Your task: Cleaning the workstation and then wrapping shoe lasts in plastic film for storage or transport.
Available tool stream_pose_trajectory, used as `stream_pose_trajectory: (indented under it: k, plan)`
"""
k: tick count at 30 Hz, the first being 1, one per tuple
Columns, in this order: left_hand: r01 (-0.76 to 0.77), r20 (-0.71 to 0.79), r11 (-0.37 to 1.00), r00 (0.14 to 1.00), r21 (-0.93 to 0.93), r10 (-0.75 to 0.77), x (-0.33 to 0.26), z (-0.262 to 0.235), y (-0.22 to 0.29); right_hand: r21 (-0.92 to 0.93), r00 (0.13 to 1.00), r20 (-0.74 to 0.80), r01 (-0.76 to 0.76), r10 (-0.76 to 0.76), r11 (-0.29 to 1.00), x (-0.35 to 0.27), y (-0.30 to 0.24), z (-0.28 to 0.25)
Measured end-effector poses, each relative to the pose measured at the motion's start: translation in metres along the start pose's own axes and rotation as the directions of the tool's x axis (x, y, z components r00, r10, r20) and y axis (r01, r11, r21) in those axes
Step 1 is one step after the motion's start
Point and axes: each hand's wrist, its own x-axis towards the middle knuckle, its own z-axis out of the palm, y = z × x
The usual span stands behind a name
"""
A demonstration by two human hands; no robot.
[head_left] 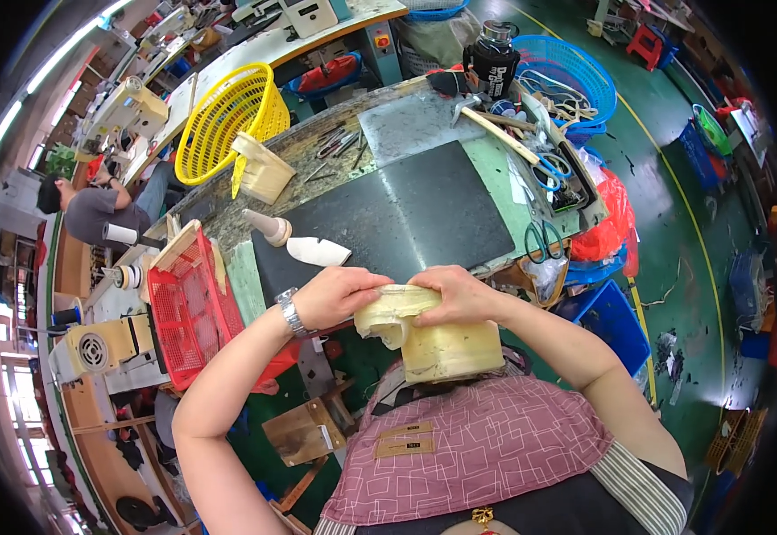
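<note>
Both of my hands are closed on a pale yellow, curved piece [395,308] with a folded, uneven lower edge. My left hand [335,299], with a metal watch at the wrist, pinches its upper left side. My right hand [462,296] grips the right side, thumb toward the middle. Just below, against my apron [487,428], a pale yellow block-like form [453,352] sits partly behind the piece; I cannot tell whether the two are joined. Beyond my left hand, a white, flat cut piece [317,251] and a pale cone-shaped thing [268,227] lie at the black mat [406,214].
A yellow basket [232,116] and a cream block [265,171] stand on the bench's far left. A red basket [188,303] is at my left. At right are a hammer [500,134], scissors [545,241], a black bottle [492,62] and a blue basket [576,71]. Another person [107,209] sits far left.
</note>
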Motion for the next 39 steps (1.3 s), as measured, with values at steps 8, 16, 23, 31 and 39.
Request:
stream_pose_trajectory:
  k: [8,16,23,31,39]
  plan:
    - [0.231,-0.126,0.951,0.957,-0.204,-0.259,0.009,-0.001,0.020,0.015,0.998,-0.028,-0.064,0.065,0.998,0.001,0.003,-0.005]
    - [-0.050,-0.459,0.760,0.822,-0.648,-0.338,0.010,0.009,0.002,0.120,0.984,-0.065,-0.156,0.165,0.980,-0.004,0.008,-0.013]
    - [0.052,-0.517,0.995,0.856,0.088,0.001,0.025,0.004,0.033,0.175,0.971,-0.084,-0.208,0.226,0.962,-0.005,0.012,-0.015]
    - [-0.182,-0.164,0.789,0.928,0.587,0.336,0.055,0.010,0.017,0.079,0.979,-0.119,-0.157,0.166,0.984,-0.002,0.009,-0.010]
    - [-0.329,-0.153,0.900,0.912,0.285,0.382,0.055,0.029,0.036,0.129,0.976,-0.120,-0.164,0.179,0.978,-0.007,0.016,-0.011]
